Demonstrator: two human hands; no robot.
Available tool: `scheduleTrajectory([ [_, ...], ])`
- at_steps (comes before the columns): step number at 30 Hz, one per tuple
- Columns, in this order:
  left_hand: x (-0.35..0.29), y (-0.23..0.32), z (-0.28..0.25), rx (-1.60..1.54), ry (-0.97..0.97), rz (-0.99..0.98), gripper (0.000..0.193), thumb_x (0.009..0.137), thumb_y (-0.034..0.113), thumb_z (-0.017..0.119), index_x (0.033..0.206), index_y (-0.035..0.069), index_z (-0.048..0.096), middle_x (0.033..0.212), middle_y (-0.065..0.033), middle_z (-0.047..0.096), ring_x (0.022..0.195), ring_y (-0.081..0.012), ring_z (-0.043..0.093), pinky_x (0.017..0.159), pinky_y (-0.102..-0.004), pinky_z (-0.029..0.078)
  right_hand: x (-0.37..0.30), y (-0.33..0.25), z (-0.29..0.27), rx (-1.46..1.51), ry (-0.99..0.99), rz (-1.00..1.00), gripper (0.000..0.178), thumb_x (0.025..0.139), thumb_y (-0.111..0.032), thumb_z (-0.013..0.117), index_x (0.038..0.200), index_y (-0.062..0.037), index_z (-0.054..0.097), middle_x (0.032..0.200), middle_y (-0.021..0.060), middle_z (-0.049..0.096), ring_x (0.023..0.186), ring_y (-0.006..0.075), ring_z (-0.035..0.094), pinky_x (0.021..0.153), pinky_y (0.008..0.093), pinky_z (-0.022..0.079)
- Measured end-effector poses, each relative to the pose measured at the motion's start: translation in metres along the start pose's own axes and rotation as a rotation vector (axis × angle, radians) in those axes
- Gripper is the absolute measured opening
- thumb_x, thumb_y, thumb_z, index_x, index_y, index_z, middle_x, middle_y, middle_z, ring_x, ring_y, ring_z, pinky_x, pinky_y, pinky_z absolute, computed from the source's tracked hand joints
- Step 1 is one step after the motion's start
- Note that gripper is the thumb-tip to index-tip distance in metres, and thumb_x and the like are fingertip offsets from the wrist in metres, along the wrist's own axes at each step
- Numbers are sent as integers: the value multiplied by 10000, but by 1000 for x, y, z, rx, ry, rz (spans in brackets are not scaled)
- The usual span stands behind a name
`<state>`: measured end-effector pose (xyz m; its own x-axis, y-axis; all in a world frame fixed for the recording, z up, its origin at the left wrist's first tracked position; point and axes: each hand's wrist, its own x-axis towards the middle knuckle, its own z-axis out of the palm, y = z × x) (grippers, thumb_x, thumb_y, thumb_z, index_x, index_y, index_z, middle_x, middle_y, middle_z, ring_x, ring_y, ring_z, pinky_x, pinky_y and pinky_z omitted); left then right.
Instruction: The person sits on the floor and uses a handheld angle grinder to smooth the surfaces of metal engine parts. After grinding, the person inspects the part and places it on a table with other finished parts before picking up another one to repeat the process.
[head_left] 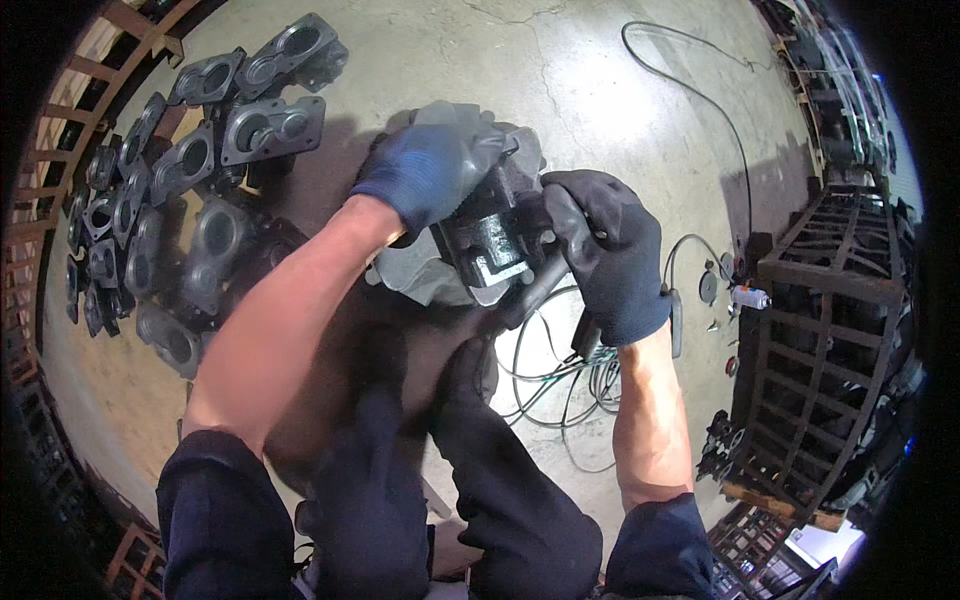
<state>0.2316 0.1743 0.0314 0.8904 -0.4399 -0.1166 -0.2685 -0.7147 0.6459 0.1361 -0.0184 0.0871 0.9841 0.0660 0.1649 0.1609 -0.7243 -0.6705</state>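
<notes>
In front of my legs stands a dark cast metal housing (485, 245), with a glossy black bore and a pale edge facing me. My left hand (415, 180), in a blue glove, is closed over its top left side, fingers hidden behind it. On the right of the housing is my right hand (605, 245) in a black glove, its fingers curled by the metal. What those fingers hold is hidden; a small shiny spot shows between them. Below them a dark bar-like piece (540, 290) slants down to the left; I cannot tell whether it belongs to the housing.
Several similar grey castings (215, 240) stand grouped at the left. Loose cables (575, 385) lie coiled on the floor near my right forearm. A black hose (690, 40) curves across the far right. A metal crate (830, 290) stands at right, beside a white spray can (750, 297).
</notes>
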Motion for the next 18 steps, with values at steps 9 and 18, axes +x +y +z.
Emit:
scheduleTrajectory([
  [9,0,2,-4,-183,-30,1,551,1020,494,472,1071,-19,667,998,-282,671,902,-426,664,792,-453,505,1,-6,2,-195,-104,69,331,834,-280,722,1092,-82,660,925,166,698,883,362,694,754,452,553],
  [18,9,-3,5,-17,66,117,521,1012,469,493,1045,-15,683,934,-320,634,879,-437,666,736,-463,497,-1,-16,-9,-267,-88,20,258,841,-288,718,973,-76,653,827,197,682,788,396,688,701,469,550],
])
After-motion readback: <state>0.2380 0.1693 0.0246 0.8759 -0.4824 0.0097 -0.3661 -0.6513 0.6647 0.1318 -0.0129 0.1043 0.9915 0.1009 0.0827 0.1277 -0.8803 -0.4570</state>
